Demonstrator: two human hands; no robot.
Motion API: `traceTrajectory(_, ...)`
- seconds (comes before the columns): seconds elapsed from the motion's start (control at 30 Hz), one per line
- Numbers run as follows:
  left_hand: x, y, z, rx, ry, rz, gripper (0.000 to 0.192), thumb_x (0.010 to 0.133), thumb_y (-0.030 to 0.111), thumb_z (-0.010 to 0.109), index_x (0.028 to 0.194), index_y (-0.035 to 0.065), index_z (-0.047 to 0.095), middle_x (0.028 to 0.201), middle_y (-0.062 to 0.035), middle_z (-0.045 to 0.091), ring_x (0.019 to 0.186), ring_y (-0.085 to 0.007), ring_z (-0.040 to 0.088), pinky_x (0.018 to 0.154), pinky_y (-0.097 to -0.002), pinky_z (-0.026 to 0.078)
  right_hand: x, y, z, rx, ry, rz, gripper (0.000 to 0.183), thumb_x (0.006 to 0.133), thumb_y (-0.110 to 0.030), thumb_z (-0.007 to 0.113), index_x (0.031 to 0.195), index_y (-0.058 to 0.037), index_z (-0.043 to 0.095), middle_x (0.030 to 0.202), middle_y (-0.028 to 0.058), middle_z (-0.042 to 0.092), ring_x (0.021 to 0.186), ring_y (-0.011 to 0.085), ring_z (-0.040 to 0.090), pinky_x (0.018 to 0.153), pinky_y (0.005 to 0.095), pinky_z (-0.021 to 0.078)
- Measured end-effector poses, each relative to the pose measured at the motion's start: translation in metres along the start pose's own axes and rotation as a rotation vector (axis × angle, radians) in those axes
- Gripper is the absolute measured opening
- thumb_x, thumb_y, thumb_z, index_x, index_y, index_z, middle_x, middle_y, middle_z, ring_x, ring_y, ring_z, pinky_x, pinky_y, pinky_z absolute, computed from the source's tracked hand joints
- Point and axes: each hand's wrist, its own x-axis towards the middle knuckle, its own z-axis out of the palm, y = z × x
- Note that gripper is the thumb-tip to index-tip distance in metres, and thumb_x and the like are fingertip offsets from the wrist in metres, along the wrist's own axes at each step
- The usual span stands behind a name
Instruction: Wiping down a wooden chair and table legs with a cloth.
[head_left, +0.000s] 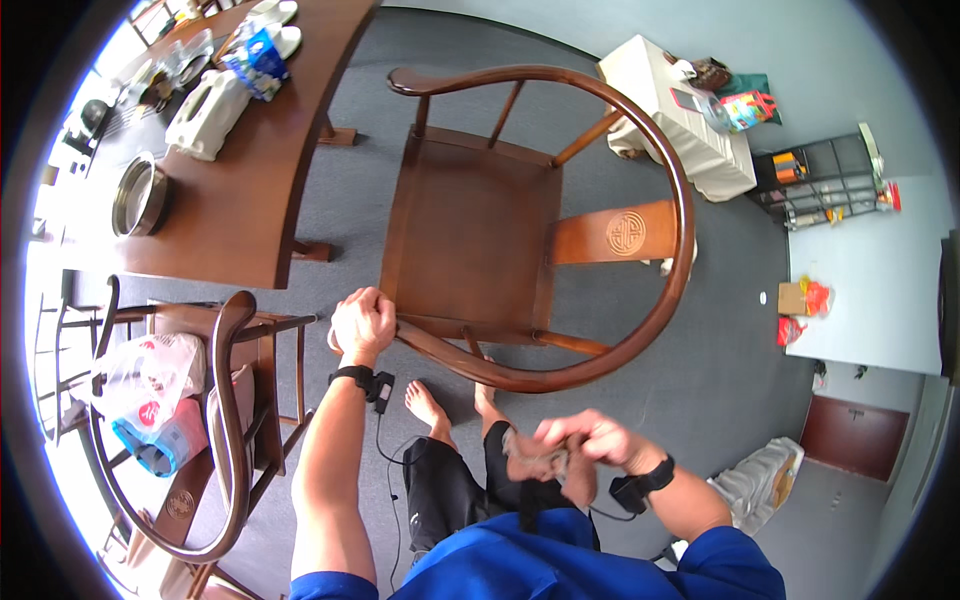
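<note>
A dark wooden round-backed armchair (480, 232) stands before me, its splat (581, 241) carved with a round emblem. My left hand (364, 321) is closed over the end of the chair's near armrest (442, 352). From my right hand (592, 439) hangs a crumpled brownish-pink cloth (536, 461) with a frayed edge. That hand is held in front of my body, apart from the chair's curved rail (675, 247). The cloth is slightly blurred.
At the left, a wooden table (232, 217) bears a metal bowl (139, 196), a white plastic jug (206, 116) and a blue packet (259, 64). A second armchair (232, 375) holds bags. A cloth-covered table (660, 112) and wire rack (825, 176) stand along the wall. A cable (391, 480) hangs beside my leg.
</note>
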Motion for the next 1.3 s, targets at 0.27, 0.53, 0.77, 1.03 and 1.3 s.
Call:
traceTrajectory(0.27,0.002,-0.004,0.009,0.007,-0.018,-0.007,0.015,0.094,0.021,0.062,0.089,0.0114,0.073,0.09,-0.0139,0.073,0.086,-0.0386,0.072,0.078,-0.0484,0.057,-0.045,0.093,-0.023,-0.009,-0.088,0.195,0.055,0.084,-0.005,0.053,0.136,0.0029,0.066,0.121,0.0094,0.074,0.117,0.0181,0.066,0.109,0.0327,0.0469)
traceTrajectory(0.53,-0.028,0.048,-0.016,0.173,0.031,-0.057,0.041,0.105,0.021,0.057,0.143,0.0094,0.065,0.137,-0.0176,0.069,0.128,-0.0325,0.064,0.112,-0.0464,0.045,-0.137,0.131,-0.122,0.014,0.154,0.014,0.044,0.09,-0.004,0.051,0.132,0.0041,0.064,0.118,0.0137,0.074,0.112,0.0205,0.068,0.102,0.0342,0.051)
traceTrajectory(0.77,-0.075,0.336,-0.044,-1.31,0.488,-0.243,0.072,0.114,0.053,0.027,0.172,0.01,0.026,0.174,-0.0205,0.034,0.161,-0.0391,0.031,0.133,-0.054,0.014,-0.256,0.179,-0.243,0.144,0.544,-0.024,0.033,0.09,-0.009,0.055,0.118,0.0009,0.071,0.106,0.0086,0.074,0.105,0.0198,0.068,0.097,0.0321,0.0512)
traceTrajectory(1.03,-0.174,0.587,0.081,-0.581,-1.074,0.79,0.043,0.093,0.023,0.082,0.131,0.0042,0.073,0.125,-0.0176,0.076,0.109,-0.0355,0.075,0.097,-0.0455,0.06,-0.33,0.162,-0.345,0.325,0.917,-0.064,0.034,0.093,-0.01,0.053,0.121,0.0036,0.065,0.091,0.0077,0.069,0.068,0.0164,0.064,0.059,0.0306,0.0504)
traceTrajectory(1.3,-0.145,0.557,0.163,-0.536,-0.677,0.307,0.038,0.093,0.0,0.073,0.131,0.0001,0.07,0.109,-0.0196,0.078,0.097,-0.0353,0.078,0.085,-0.0383,0.062,-0.313,0.109,-0.393,0.332,0.986,-0.059,0.029,0.095,-0.007,0.063,0.121,0.0055,0.063,0.087,0.0061,0.068,0.07,0.012,0.063,0.062,0.0294,0.0509)
